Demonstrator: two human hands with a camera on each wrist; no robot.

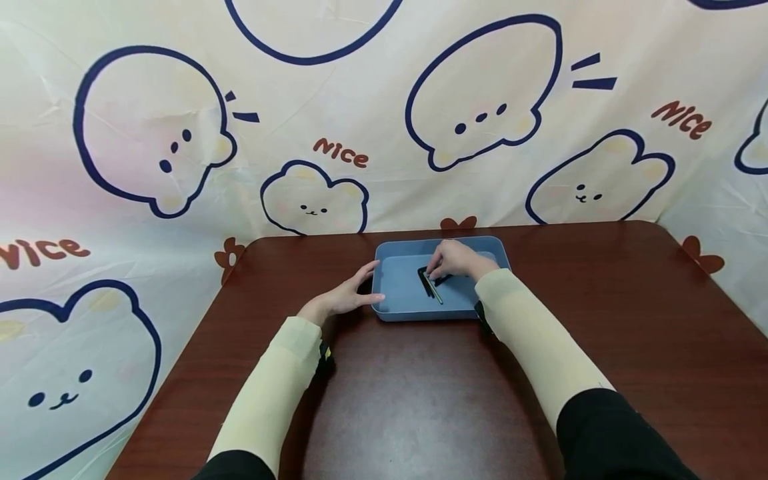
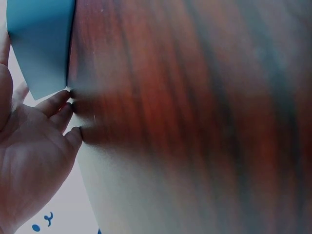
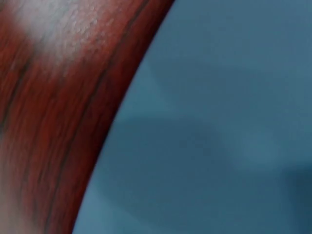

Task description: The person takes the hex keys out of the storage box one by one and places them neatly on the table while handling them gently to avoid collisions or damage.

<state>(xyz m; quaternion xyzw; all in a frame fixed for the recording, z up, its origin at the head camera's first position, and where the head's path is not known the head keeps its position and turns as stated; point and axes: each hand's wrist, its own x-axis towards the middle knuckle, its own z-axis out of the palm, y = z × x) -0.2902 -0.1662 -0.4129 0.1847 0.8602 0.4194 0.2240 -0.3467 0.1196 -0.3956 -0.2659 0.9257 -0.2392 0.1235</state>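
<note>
A shallow blue tray (image 1: 401,306) lies on the table, with several slim dark sticks (image 1: 424,280) inside; their exact kind is too small to tell. My right hand (image 1: 457,259) reaches over the tray with curled fingers and pinches the upper end of a slim greenish stick (image 1: 437,293). Another dark piece (image 1: 443,280) lies just under that hand. At the tray's left end, my left hand (image 1: 345,295) touches the rim with spread fingers and thumb. In the left wrist view, the left hand (image 2: 31,151) is beside the tray's outer wall (image 2: 41,48). The right wrist view hides the right hand's fingers.
The dark wooden table (image 1: 384,400) extends on both sides of the tray and towards me. Behind it hangs a pale curtain (image 1: 384,133) printed with cartoon bears and lettering. In the right wrist view, the tray surface (image 3: 219,97) fills the right side.
</note>
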